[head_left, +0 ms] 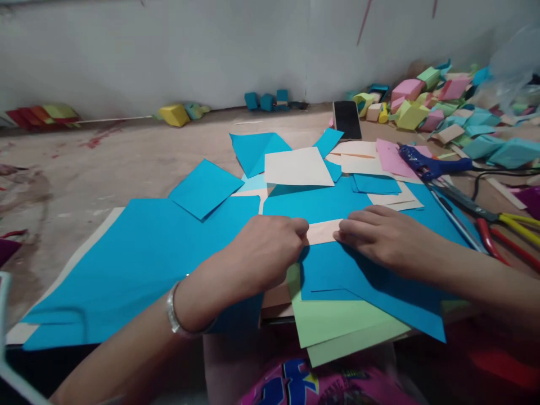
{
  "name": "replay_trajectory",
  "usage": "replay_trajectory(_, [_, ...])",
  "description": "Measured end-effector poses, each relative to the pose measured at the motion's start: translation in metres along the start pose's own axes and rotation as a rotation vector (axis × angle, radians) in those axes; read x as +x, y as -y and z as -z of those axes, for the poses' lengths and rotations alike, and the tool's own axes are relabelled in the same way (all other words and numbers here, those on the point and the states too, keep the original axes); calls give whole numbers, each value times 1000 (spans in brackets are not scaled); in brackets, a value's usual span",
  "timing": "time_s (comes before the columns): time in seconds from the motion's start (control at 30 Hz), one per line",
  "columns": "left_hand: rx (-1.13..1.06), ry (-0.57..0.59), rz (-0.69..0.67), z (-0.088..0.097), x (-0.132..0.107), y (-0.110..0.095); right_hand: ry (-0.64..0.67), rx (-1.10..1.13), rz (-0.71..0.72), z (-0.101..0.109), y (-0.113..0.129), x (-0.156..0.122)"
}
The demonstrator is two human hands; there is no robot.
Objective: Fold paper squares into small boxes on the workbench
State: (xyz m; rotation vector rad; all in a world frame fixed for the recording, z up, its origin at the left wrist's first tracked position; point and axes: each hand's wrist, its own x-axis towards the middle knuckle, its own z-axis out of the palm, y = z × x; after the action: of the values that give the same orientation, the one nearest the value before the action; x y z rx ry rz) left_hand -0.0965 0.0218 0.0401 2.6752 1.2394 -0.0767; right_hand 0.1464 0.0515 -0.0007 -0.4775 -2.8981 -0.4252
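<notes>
Short pale-pink paper strip (324,232): stretched between the two hands, over the large blue paper sheet on the right (312,202); its printed or written details, if any, are too small to tell.
Left hand (270,247): fingers curled, pinching the strip's left end; a silver metal bracelet (171,309) circles the wrist.
Right hand (379,239): thumb and fingers pinching the strip's right end; the forearm comes in from the right edge.
Under the work: light-green paper sheets (337,320) stick out below the blue one, towards the person; another large blue paper sheet on the left (156,247) lies beneath the left forearm.
Beyond the hands: a cream four-sided paper piece (297,166), near a blue square paper piece (206,189) and a creased blue paper piece (255,151).
Right side: a blue glue gun (430,163); scissors with yellow handles (472,202); a slim pen (458,219) beside them.
By the wall: a dark-screened phone (348,121); three small blue paper blocks (266,102); a heap of multicoloured paper shapes (447,107) at the right.
</notes>
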Motion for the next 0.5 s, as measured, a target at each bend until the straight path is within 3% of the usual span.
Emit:
replay_trajectory(0.3, [58,104,-10,4,-4,-3,22,-37,-48,1,3,-19])
replay_trajectory(0.5, [-42,41,-42,-3,-8,5,-11,-16,-33,-2,5,-32])
